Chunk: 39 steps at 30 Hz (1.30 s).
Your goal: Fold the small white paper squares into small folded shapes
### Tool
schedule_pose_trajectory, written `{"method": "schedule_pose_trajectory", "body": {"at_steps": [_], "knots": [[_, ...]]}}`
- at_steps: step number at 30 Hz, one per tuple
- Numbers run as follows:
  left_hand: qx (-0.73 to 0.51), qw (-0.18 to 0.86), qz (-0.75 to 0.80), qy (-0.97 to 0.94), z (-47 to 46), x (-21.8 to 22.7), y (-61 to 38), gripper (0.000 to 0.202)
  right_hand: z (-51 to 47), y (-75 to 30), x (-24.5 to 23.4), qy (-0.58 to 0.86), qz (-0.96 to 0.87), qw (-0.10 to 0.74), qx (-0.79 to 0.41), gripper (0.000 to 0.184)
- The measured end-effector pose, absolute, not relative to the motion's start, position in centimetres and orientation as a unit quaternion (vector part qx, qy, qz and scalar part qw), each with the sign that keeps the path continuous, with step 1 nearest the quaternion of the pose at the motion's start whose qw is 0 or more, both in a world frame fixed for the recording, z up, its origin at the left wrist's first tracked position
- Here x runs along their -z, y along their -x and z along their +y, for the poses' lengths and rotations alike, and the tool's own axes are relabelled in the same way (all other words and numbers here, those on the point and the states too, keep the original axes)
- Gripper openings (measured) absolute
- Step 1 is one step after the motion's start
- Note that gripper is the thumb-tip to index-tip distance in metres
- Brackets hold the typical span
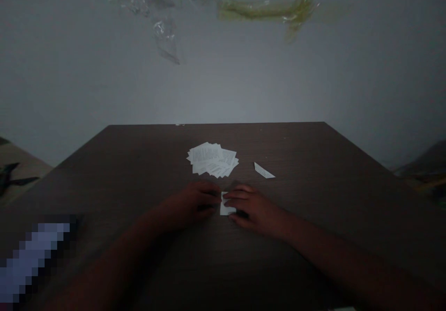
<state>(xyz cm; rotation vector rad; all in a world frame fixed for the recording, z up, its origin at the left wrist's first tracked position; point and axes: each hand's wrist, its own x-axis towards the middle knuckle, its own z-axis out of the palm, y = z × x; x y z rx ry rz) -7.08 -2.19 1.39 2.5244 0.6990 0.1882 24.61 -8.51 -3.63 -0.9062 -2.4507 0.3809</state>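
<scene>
Right hand (254, 210) covers part of the small paper square (226, 210); can't tell if left hand (198, 203) touches its edge. Print on the paper pile (211, 159) and folded paper strip (264, 171) too small to read; lower sheets mostly hidden. Pixelated object (35, 260) unidentifiable, cut by left edge. White sliver (343, 308) cut by bottom edge, yellow tape (258, 10) by top.

A: Position of the paper (226, 211)?
B: On the table (303, 162), between left hand (197, 204) and right hand (256, 209), partly under the right.
A: Pile of sheets (212, 160)?
B: Behind the paper, slightly left; strip (264, 171) to the pile's right. Wall (223, 83) behind table.
</scene>
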Motion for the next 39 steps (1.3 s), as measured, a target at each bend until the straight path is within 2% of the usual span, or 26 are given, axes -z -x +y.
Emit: {"method": "schedule_pose_trajectory", "body": {"at_steps": [4, 8, 11, 17, 24, 35, 39], "knots": [[-0.075, 0.256, 0.245, -0.932, -2.2, -1.8, 7.1, 0.032, -8.5, -24.6, 3.7, 0.331, -0.900, 0.249, -0.135, 0.033], [-0.067, 0.261, 0.228, -0.936, -2.3, -2.4, 7.1, 0.025, -8.6, -24.6, 3.7, 0.329, -0.901, 0.248, -0.136, 0.033], [-0.067, 0.265, 0.233, -0.933, -2.3, -2.5, 7.1, 0.028, -8.5, -24.6, 3.8, 0.326, -0.902, 0.251, -0.132, 0.034], [-0.086, 0.287, 0.233, -0.925, -1.7, -1.6, 7.2, 0.034, -8.6, -24.6, 3.5, 0.343, -0.898, 0.237, -0.139, 0.037], [-0.111, 0.265, 0.248, -0.925, -1.4, -0.6, 7.2, 0.032, -8.9, -24.6, 2.6, 0.351, -0.900, 0.202, -0.164, 0.039], [-0.068, 0.209, 0.257, -0.941, -2.5, -1.7, 6.0, 0.024, -8.8, -24.7, 2.9, 0.340, -0.890, 0.267, -0.148, 0.040], [-0.056, 0.200, 0.270, -0.940, -2.7, -1.8, 5.8, 0.019, -9.3, -25.0, 2.8, 0.365, -0.873, 0.288, -0.146, 0.028]]}}
